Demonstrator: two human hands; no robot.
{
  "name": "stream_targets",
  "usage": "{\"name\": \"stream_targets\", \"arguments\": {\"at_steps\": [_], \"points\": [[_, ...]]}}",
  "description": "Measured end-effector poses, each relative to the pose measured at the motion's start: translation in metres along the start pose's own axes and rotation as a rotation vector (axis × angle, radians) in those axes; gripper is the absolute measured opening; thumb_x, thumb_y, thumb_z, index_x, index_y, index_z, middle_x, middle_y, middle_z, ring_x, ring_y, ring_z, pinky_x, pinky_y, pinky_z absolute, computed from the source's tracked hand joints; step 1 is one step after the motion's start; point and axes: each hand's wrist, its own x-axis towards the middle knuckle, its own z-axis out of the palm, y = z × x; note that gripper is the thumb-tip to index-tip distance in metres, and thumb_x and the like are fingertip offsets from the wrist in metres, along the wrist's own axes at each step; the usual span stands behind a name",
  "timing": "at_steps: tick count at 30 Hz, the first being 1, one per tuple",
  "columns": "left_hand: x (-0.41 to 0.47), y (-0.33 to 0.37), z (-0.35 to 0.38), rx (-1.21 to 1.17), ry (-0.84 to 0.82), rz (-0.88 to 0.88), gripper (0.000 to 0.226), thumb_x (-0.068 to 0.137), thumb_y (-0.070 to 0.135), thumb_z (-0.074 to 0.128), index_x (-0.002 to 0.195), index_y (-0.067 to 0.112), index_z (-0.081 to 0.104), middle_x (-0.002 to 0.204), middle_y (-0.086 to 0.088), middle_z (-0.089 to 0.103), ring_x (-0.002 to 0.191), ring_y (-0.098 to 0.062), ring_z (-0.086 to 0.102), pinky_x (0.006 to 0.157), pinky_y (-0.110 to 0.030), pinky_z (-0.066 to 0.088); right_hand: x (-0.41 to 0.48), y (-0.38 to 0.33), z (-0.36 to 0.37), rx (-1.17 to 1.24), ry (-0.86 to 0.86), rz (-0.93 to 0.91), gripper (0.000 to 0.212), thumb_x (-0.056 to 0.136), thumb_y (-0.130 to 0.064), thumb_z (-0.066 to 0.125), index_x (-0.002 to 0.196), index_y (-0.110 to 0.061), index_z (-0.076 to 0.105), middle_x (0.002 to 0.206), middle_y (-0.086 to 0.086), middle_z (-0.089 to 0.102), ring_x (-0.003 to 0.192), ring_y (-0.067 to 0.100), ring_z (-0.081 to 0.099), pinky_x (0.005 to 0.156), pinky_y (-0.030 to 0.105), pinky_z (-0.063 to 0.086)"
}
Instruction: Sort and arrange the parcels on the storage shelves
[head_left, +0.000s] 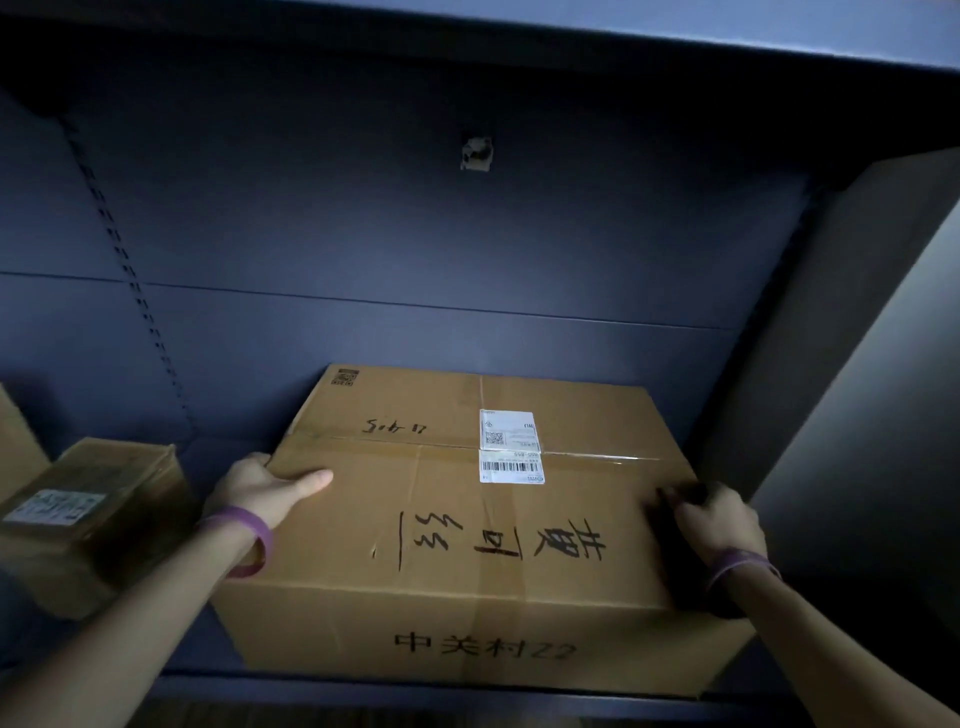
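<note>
A large brown cardboard parcel (457, 525) with a white shipping label and black handwriting lies flat on the dark blue shelf (218, 691). My left hand (265, 486) grips its left top edge, thumb laid on the top face. On the right top edge sits my right hand (717, 514), fingers curled over the box's side. Both wrists wear purple bands. A smaller taped brown parcel (88, 525) with a white label stands on the same shelf to the left, apart from the big one.
The shelf's dark back panel (415, 249) rises behind the parcels, with a slotted upright (130, 275) at the left. A dark side panel (857, 364) closes the bay on the right. Another cardboard edge (15, 441) shows at far left. An upper shelf (623, 36) hangs overhead.
</note>
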Motion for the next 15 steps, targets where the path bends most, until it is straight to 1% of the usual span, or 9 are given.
{"name": "stream_targets", "arguments": {"at_steps": [4, 6, 8, 10, 12, 14, 15], "points": [[0.001, 0.002, 0.001, 0.007, 0.008, 0.0, 0.051, 0.066, 0.053, 0.08, 0.096, 0.016, 0.061, 0.087, -0.005, 0.066, 0.08, -0.026, 0.06, 0.07, -0.035, 0.048, 0.01, -0.002, 0.004, -0.061, -0.004, 0.015, 0.043, 0.09, -0.043, 0.058, 0.12, -0.011, 0.056, 0.113, 0.019, 0.062, 0.101, 0.038, 0.061, 0.092, 0.05, 0.051], [0.001, 0.002, 0.002, 0.014, 0.002, -0.009, 0.051, 0.066, 0.053, 0.079, 0.096, 0.017, 0.06, 0.088, -0.005, 0.065, 0.08, -0.025, 0.059, 0.072, -0.036, 0.047, 0.011, -0.002, 0.005, -0.119, -0.014, 0.003, 0.044, 0.092, -0.043, 0.054, 0.121, -0.011, 0.053, 0.115, 0.019, 0.061, 0.102, 0.038, 0.06, 0.092, 0.049, 0.05], [-0.001, 0.004, 0.002, 0.031, -0.009, -0.027, 0.051, 0.067, 0.054, 0.079, 0.097, 0.018, 0.058, 0.091, -0.005, 0.065, 0.081, -0.025, 0.058, 0.073, -0.037, 0.047, 0.007, -0.003, 0.007, -0.18, -0.035, -0.01, 0.045, 0.094, -0.041, 0.051, 0.126, -0.01, 0.049, 0.121, 0.019, 0.059, 0.107, 0.038, 0.058, 0.095, 0.049, 0.048], [-0.005, 0.009, 0.001, 0.075, -0.005, -0.011, 0.055, 0.068, 0.053, 0.078, 0.107, 0.019, 0.058, 0.105, -0.007, 0.064, 0.093, -0.03, 0.059, 0.079, -0.04, 0.049, 0.006, -0.005, 0.008, -0.27, 0.004, -0.052, 0.047, 0.096, -0.039, 0.045, 0.133, -0.009, 0.043, 0.134, 0.018, 0.052, 0.119, 0.04, 0.051, 0.102, 0.05, 0.041], [-0.014, 0.017, 0.0, 0.16, 0.037, 0.084, 0.063, 0.074, 0.049, 0.074, 0.127, 0.021, 0.054, 0.126, -0.009, 0.057, 0.111, -0.033, 0.056, 0.088, -0.043, 0.048, -0.006, -0.014, 0.007, -0.332, 0.063, -0.149, 0.05, 0.098, -0.039, 0.041, 0.14, -0.011, 0.037, 0.145, 0.014, 0.042, 0.129, 0.041, 0.041, 0.107, 0.049, 0.035], [-0.03, 0.035, -0.002, 0.171, 0.015, 0.177, 0.069, 0.08, 0.046, 0.07, 0.14, 0.023, 0.045, 0.141, -0.008, 0.047, 0.124, -0.032, 0.049, 0.097, -0.041, 0.044, -0.023, -0.03, 0.007, -0.319, 0.028, -0.276, 0.055, 0.099, -0.04, 0.043, 0.144, -0.01, 0.035, 0.148, 0.014, 0.041, 0.132, 0.039, 0.04, 0.109, 0.045, 0.034], [-0.037, 0.049, -0.006, 0.148, -0.036, 0.179, 0.07, 0.082, 0.046, 0.068, 0.143, 0.023, 0.042, 0.145, -0.006, 0.045, 0.128, -0.03, 0.046, 0.1, -0.039, 0.041, -0.03, -0.041, 0.003, -0.324, -0.03, -0.324, 0.057, 0.099, -0.039, 0.044, 0.146, -0.009, 0.035, 0.149, 0.015, 0.041, 0.134, 0.038, 0.04, 0.109, 0.043, 0.035]]}}
